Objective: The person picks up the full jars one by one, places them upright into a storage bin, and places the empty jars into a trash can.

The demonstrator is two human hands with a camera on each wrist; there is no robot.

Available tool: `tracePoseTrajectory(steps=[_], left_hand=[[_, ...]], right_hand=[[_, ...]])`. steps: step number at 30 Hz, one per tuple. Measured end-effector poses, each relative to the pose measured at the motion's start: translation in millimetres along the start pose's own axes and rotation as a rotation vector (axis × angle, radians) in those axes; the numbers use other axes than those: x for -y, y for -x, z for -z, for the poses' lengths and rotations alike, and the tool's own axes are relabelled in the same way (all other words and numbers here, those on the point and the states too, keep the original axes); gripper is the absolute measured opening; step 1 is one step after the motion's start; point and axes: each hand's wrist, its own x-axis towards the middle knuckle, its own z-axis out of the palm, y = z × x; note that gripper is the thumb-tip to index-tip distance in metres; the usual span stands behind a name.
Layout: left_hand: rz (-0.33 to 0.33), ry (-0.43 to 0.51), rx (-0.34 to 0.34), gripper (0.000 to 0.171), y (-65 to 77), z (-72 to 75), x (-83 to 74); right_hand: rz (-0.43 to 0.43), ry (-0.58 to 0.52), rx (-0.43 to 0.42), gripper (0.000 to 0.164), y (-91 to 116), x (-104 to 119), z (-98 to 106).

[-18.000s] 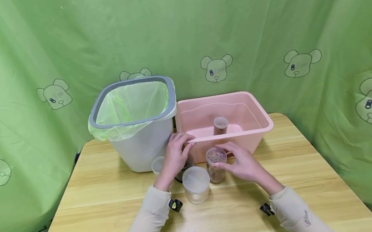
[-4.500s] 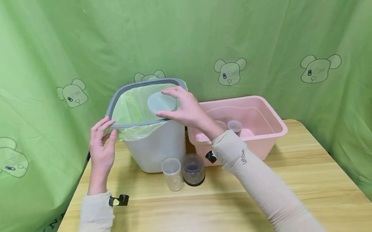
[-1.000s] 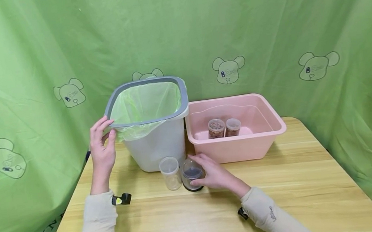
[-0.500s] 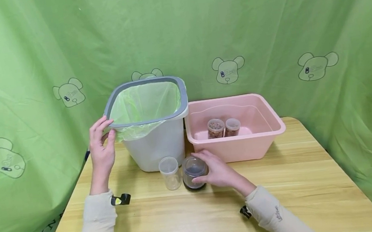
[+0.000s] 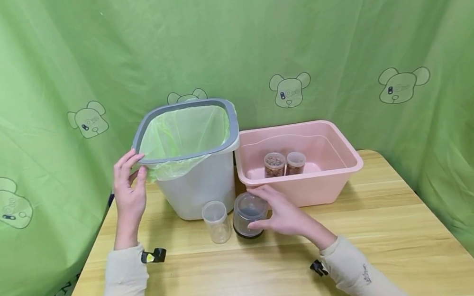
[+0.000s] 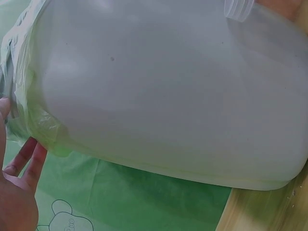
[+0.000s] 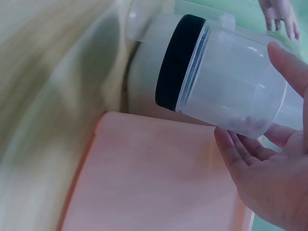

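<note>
Nearest us on the worktop [image 5: 275,277], our right hand [image 5: 284,215] curls round a clear jar w/ black base [image 5: 249,216], thumb on the near side, fingers over the lid edge. The jar stands on the worktop, just in front of the pink tub [image 5: 309,188]. We judge it light, stiff plastic w/ slick walls, so it could slip if pinched high; best grip is round the mid-body. The wrist view shows the same wrap [image 7: 260,159]. Just left of it, an empty clear cup [image 5: 216,221] stands free. Further back, our left hand [image 5: 130,191] holds the grey rim of the white bin w/ green liner [image 5: 192,171], thumb and fingers pinching it. Two filled jars [image 5: 284,163] stand inside the tub.
</note>
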Motion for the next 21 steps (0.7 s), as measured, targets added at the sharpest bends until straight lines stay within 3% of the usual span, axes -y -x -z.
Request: tracePoseTrajectory(steps=[21], left_hand=[[0.017, -0.007, 0.012, 0.033, 1.4, 1.0, -2.6]], right_hand=[[0.053, -0.031, -0.129, 0.086, -1, 23, 57]])
